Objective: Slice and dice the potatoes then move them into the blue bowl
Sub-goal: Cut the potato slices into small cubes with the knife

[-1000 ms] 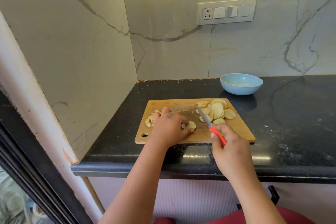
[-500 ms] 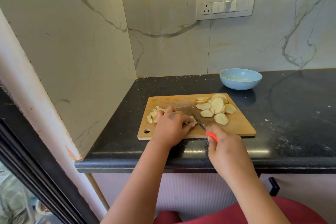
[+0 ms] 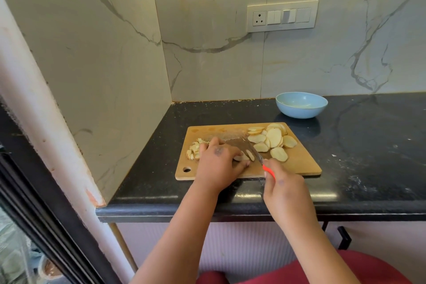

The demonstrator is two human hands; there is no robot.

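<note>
Your left hand [image 3: 219,159] lies fingers-down over a few potato slices [image 3: 246,157] near the cutting board's [image 3: 299,166] front edge, pinning them. Your right hand [image 3: 282,188] is curled round the knife's [image 3: 253,151] orange handle, blade angled across those slices. Cut potato looks wet and slippery, stiff but light, so I'd press from above with fingertips tucked back from the blade. Diced pieces [image 3: 193,148] sit by the board's left edge; the uncut slice pile [image 3: 273,139] fills its back right corner. The blue bowl [image 3: 301,105] waits beyond, toward the worktop's [image 3: 368,145] back edge.
</note>
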